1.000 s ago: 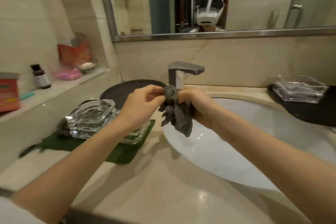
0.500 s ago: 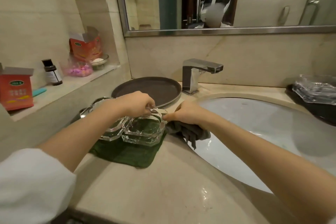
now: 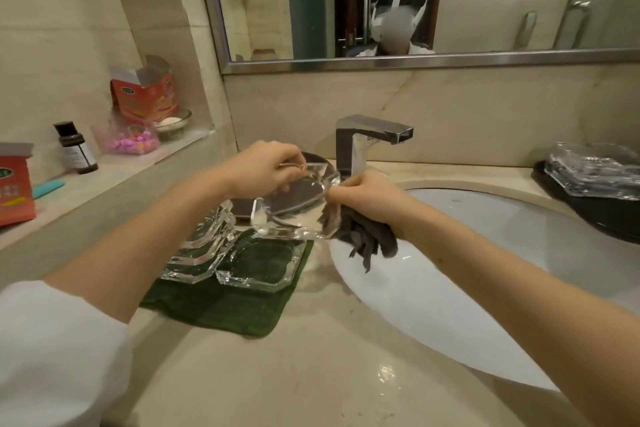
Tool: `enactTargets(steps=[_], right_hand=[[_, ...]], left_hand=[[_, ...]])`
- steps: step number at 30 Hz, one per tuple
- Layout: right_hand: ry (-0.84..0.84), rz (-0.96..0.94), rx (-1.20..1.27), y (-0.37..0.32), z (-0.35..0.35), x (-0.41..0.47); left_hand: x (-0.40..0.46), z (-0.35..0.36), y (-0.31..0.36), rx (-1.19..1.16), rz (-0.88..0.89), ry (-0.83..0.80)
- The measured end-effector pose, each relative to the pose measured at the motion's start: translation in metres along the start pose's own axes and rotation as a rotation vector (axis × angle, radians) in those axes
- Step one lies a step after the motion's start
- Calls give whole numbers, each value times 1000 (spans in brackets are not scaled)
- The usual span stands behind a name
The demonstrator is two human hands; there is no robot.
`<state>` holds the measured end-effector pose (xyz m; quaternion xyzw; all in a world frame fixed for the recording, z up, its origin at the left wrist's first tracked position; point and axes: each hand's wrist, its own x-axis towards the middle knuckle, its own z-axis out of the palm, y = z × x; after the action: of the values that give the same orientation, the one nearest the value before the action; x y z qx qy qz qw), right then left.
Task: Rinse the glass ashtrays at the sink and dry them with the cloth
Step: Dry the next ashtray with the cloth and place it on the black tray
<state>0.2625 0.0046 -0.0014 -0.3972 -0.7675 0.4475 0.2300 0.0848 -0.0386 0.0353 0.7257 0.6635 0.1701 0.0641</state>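
Being held tilted above the counter's edge beside the sink [image 3: 485, 253]: a glass ashtray [image 3: 294, 204], with the left hand [image 3: 263, 170] curling its fingers over the far rim and the right hand [image 3: 363, 198] pinching the near-right corner while also clutching a bunched grey cloth [image 3: 367, 239] hanging over the basin's left rim. Lying just below on a green towel [image 3: 221, 305] near the counter's left edge: more ashtrays [image 3: 207, 246]. Standing behind, at the back edge: the faucet [image 3: 363, 142] and a dark tray [image 3: 242, 208].
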Motion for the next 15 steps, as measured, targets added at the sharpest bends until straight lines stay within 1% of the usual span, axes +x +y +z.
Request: enactTargets(steps=[2, 4, 6, 7, 9, 11, 12, 13, 15], right_hand=[[102, -59, -19, 2, -21, -4], [216, -109, -89, 8, -40, -8], [340, -162, -186, 16, -53, -14], [402, -186, -245, 21, -58, -17], [481, -218, -336, 34, -66, -22], [530, -253, -345, 48, -71, -26], [559, -272, -340, 56, -74, -27], [587, -293, -329, 63, -76, -29], [623, -327, -300, 74, -82, -30]], left_hand=[[5, 2, 16, -195, 10, 76], [13, 9, 31, -419, 16, 162], [20, 21, 46, -682, -59, 221], [23, 29, 51, -825, -126, 189], [27, 46, 58, -1053, -219, -12], [29, 63, 62, -1108, -225, -209], [30, 71, 66, -1107, -218, -250], [31, 78, 70, -1103, -209, -250], [34, 91, 81, -1095, -175, -146]])
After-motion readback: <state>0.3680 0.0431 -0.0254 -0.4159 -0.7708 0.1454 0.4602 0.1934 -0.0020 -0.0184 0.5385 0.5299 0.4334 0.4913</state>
